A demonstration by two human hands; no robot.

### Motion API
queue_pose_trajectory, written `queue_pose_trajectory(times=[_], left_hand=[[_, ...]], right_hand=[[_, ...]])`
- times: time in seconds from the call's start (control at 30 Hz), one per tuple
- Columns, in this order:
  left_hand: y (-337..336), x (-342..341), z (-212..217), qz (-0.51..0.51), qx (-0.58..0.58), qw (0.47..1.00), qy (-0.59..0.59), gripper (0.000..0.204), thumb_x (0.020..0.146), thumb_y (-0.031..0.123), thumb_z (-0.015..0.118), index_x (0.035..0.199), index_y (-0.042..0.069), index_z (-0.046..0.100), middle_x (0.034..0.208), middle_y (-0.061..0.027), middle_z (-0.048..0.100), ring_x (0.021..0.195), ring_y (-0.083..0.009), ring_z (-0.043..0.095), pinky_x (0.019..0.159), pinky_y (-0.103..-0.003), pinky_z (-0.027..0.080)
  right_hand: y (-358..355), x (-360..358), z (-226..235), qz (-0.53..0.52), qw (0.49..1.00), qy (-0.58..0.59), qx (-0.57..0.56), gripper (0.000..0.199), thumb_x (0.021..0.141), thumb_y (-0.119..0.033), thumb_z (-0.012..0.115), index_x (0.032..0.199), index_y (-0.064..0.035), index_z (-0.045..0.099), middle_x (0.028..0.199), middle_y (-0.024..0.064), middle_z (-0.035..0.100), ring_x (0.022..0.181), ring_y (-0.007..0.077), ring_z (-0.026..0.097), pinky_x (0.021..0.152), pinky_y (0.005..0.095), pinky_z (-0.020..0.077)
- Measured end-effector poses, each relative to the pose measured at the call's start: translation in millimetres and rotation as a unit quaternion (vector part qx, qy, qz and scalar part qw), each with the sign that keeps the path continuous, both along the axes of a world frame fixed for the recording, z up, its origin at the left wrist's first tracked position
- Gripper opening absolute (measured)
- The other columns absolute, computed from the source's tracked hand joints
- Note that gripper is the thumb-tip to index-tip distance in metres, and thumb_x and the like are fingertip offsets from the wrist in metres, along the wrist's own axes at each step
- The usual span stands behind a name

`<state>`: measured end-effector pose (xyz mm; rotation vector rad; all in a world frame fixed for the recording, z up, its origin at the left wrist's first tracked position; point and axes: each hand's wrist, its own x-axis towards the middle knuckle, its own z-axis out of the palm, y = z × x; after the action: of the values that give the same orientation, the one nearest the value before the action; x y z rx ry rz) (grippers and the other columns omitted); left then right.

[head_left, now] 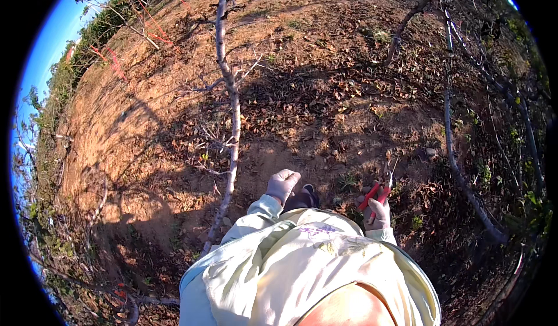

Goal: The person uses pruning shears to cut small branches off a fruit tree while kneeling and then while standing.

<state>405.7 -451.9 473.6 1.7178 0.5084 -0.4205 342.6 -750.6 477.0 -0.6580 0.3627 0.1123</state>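
At one o'clock, the grey-gloved right hand [378, 212] is gripping red-handled metal pruning shears [383, 194], their blades seemingly parted and pointing toward twelve. Near twelve, the grey-gloved left hand [283, 185] is curling nearly closed; whether it is holding anything, I cannot tell. At eleven, a slender pale-barked trunk [235, 122] is bearing thin bare twigs [250, 70] that could be snagging gloves; a careless inward swing could be nicking the left fingers.

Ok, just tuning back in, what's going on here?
A person holds red-handled pruning shears in the right hand, with no branch visible in them. The left hand is curled, with nothing visible in it, to the right of a slender pale tree trunk. Dry leaves lie scattered on brown soil ahead.
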Motion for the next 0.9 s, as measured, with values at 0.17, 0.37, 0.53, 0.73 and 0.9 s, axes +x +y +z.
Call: queue_pose_trajectory(times=[0.17,0.37,0.53,0.73,0.9], left_hand=[[65.6,1.6,-40.9,0.017,-0.01,0.998,-0.066,0.021,0.087,0.011,0.065,0.108,0.006,0.065,0.087,-0.0026,0.065,0.064,-0.0085,0.057,0.051,-0.025,0.047],[78.7,2.3,-9.0,0.022,-0.142,0.986,0.088,0.051,0.09,0.039,0.059,0.122,-0.001,0.052,0.076,-0.008,0.058,0.056,-0.0154,0.053,0.054,-0.027,0.046],[55.8,0.9,14.2,0.165,-0.297,0.928,0.15,0.054,0.089,0.052,0.055,0.116,0.005,0.05,0.085,-0.0072,0.051,0.066,-0.0171,0.046,0.068,-0.037,0.047],[-31.5,34.9,51.2,0.162,-0.354,0.918,0.078,0.05,0.089,0.05,0.053,0.116,0.007,0.052,0.098,-0.0073,0.056,0.076,-0.0196,0.05,0.081,-0.044,0.048],[-89.8,70.3,69.2,0.003,-0.548,0.833,0.076,0.054,0.095,0.05,0.043,0.122,0.005,0.054,0.11,-0.0117,0.06,0.09,-0.026,0.057,0.096,-0.046,0.044]], right_hand=[[-12.0,-36.3,-32.5,-0.101,0.983,0.09,-0.127,0.058,0.077,-0.008,0.07,0.129,-0.0111,0.045,0.101,0.0084,0.061,0.085,0.0226,0.063,0.069,0.0367,0.0552],[-24.2,-78.6,-51.4,-0.196,0.933,0.251,-0.167,0.04,0.076,-0.014,0.071,0.109,-0.0051,0.051,0.081,0.0082,0.062,0.069,0.0226,0.065,0.057,0.0354,0.0551],[-27.8,-99.6,-62.3,-0.258,0.926,0.272,-0.033,0.027,0.081,-0.021,0.067,0.096,0.0001,0.059,0.081,0.0124,0.065,0.071,0.0251,0.065,0.061,0.0377,0.0553],[-33.8,-70.6,-14.6,-0.243,0.937,0.199,-0.151,0.03,0.077,-0.012,0.072,0.101,-0.0048,0.054,0.073,0.0081,0.061,0.06,0.0205,0.061,0.054,0.035,0.0529],[-17.4,-7.6,45.6,-0.133,0.979,0.076,-0.135,0.056,0.074,-0.006,0.075,0.123,-0.0076,0.048,0.088,0.0013,0.056,0.076,0.0128,0.057,0.064,0.0292,0.0495]])
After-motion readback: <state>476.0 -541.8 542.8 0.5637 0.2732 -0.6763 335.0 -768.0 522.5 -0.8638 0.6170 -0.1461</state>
